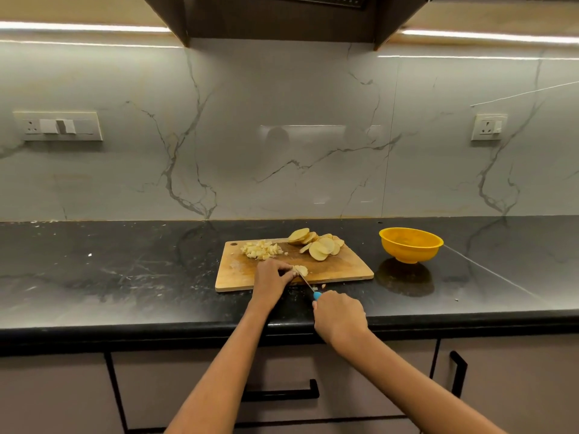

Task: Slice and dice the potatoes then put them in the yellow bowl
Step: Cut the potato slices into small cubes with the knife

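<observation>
Dicing under way: left hand [270, 275] pinches potato slices [300, 270] on the cutting board [344, 270], right hand [340, 314] clasps the knife [308, 285]; sliced rounds [319, 245] likely next, yellow bowl [411, 244] unfilled.

1. A black tabletop [125, 277] with pale streaks.
2. A grey marble wall [282, 120] behind it.
3. A switch plate [59, 126] on the left, a plug socket [488, 127] on the right.
4. Drawers with black handles [282, 393] below.

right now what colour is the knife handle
Blue, seen in the head view: the knife handle sticks out of the right hand.
</observation>
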Motion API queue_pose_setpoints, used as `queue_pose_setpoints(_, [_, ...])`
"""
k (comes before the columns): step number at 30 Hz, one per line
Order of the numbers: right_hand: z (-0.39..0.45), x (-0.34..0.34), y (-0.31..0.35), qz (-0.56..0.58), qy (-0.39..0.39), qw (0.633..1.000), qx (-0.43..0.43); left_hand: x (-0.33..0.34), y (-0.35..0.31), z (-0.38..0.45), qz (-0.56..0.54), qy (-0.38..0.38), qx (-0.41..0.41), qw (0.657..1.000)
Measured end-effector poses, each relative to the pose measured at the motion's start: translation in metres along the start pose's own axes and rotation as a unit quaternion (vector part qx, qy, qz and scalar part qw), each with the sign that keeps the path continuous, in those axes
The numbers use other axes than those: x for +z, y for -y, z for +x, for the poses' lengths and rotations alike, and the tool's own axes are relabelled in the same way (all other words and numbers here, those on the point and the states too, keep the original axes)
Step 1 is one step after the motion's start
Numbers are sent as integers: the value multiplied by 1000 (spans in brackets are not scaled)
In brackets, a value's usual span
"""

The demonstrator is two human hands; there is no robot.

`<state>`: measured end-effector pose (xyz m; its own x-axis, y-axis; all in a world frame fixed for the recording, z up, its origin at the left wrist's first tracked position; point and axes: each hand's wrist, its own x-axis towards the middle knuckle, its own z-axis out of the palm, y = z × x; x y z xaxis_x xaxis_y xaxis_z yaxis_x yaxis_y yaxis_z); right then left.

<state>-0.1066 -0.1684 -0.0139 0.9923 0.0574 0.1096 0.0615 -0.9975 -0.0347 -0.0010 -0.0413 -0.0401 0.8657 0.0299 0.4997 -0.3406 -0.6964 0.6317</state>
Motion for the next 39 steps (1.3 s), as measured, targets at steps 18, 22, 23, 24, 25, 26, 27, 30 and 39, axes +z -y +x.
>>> queue_pose_setpoints(18, [36, -15, 11, 281, 127, 946, 103, -3, 3, 2, -6, -27, -23, 999])
queue_pose_setpoints(22, [44, -23, 15, 263, 183, 942, 104, -5, 3, 3, 0, -16, -14, 1000])
queue_pose_setpoints(23, [46, -26, 16, 270, 196, 937, 103, -5, 3, 3, 0, -13, -12, 1000])
queue_pose_setpoints(24, [48, -28, 17, 277, 204, 933, 101, -6, 2, 3, -1, -12, -12, 1000])
queue_pose_setpoints(25, [49, -29, 17, 278, 209, 932, 98, -6, 1, 2, -1, -14, -14, 1000])
queue_pose_setpoints(26, [48, -29, 17, 271, 208, 935, 94, -6, 0, 1, 0, -16, -16, 1000])
queue_pose_setpoints(27, [45, -28, 16, 251, 200, 943, 87, -5, -1, 0, 1, -19, -16, 1000])
queue_pose_setpoints(30, [30, -16, 12, 102, 112, 988, 14, -5, -3, -2, 6, -31, -17, 999])
queue_pose_setpoints(39, [16, -7, 3, 115, 11, 993, 24, -5, -2, -3, -8, -36, -45, 998])
